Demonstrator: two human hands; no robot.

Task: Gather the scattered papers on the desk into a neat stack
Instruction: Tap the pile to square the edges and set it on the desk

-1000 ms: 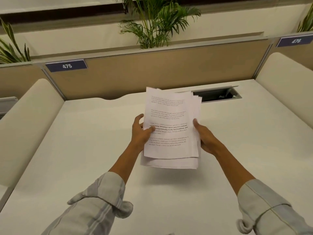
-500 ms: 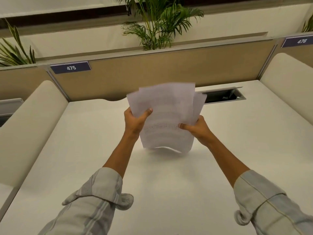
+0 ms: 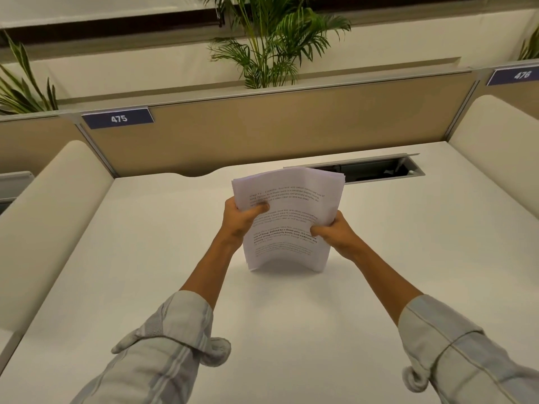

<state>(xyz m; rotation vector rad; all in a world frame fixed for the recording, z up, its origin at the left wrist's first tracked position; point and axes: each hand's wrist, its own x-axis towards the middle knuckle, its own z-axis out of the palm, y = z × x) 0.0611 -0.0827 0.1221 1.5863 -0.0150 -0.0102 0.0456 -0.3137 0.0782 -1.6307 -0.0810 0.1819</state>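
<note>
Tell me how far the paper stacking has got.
Gathered: no loose sheets show on the desk; all are in one bundle. In hand: left hand and right hand grip the papers upright, bottom edge at the desk, apparently squaring them. Left: top edges look slightly uneven, and the stack must be laid flat.

An office: a white desk (image 3: 291,330) in a partitioned cubicle (image 3: 291,132), numbered plate 475 (image 3: 118,118), potted palm (image 3: 271,39) behind.

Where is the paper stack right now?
Centre of the head view: the paper stack stands on edge on the desk, between left hand and right hand.
</note>
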